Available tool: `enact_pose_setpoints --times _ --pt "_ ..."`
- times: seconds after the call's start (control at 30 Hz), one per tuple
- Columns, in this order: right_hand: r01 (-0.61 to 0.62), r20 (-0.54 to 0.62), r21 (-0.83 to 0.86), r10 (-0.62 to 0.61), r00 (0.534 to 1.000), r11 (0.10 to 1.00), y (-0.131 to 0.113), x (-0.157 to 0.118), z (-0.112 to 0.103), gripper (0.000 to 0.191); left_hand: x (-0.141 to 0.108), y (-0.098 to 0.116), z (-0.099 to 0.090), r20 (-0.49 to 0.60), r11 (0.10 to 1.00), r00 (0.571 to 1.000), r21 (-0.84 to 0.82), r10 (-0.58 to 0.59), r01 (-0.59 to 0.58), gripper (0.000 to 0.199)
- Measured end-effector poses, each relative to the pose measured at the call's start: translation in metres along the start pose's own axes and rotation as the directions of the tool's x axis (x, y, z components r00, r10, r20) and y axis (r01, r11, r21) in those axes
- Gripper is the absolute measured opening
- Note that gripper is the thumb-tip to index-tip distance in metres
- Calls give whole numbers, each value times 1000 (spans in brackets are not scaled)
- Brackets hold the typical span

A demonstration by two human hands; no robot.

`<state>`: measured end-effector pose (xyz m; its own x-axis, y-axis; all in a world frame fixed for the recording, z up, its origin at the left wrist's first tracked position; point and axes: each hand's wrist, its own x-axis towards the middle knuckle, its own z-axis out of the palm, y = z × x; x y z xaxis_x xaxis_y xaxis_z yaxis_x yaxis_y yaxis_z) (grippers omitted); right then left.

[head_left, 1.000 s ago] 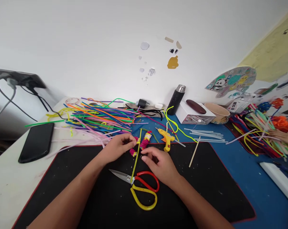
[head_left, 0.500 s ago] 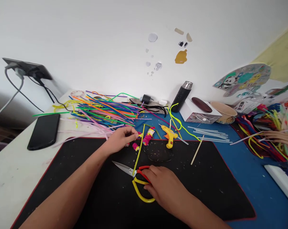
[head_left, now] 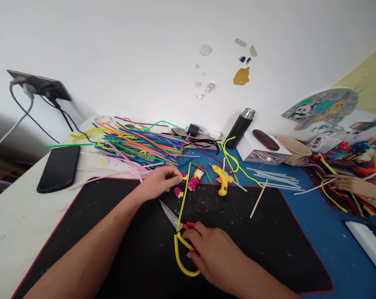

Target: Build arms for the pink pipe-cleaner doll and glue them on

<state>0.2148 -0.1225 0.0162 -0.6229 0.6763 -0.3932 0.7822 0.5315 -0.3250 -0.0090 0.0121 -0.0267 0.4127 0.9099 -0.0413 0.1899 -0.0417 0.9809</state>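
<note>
My left hand [head_left: 163,182] is closed in a pinch at the mat's far edge, with a small yellow-and-pink fuzzy piece [head_left: 184,177] at its fingertips. Just right of it, a yellow-green pipe cleaner [head_left: 183,200] runs down to the pivot of the scissors. My right hand [head_left: 214,253] grips the scissors [head_left: 170,215] by their red and yellow handles, blades pointing away to the left and apparently together. Part of the red handle is hidden by my fingers. Beyond lie a pink-and-white pipe cleaner figure [head_left: 195,179] and a small pink-and-yellow piece [head_left: 178,192].
A yellow glue gun [head_left: 222,180] and a wooden stick [head_left: 258,200] lie right of the figure. Pipe cleaners [head_left: 141,143] pile up behind, near a black flask [head_left: 240,128]. A phone [head_left: 58,169] lies left. At right, another person's hand [head_left: 346,182] reaches over more pipe cleaners.
The scissors have turned so their tip points farther away from me. My left hand keeps its pinch. The other person's hand has moved a little left, and the whole view has shifted slightly.
</note>
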Motion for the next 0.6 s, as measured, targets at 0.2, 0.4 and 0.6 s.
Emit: enact_pose_setpoints --times 0.2,0.4,0.6 --pt "-8 0 67 8 1000 998 -2 -2 7 31 1 2 0 -24 999 999 -18 -28 28 34" --pt "-139 103 614 96 990 777 -7 -14 15 30 1 -1 -2 -48 1000 999 -20 -13 12 32" --pt "-247 242 960 59 969 130 2 -9 35 35 1 0 0 -83 1000 996 -20 -21 20 33"
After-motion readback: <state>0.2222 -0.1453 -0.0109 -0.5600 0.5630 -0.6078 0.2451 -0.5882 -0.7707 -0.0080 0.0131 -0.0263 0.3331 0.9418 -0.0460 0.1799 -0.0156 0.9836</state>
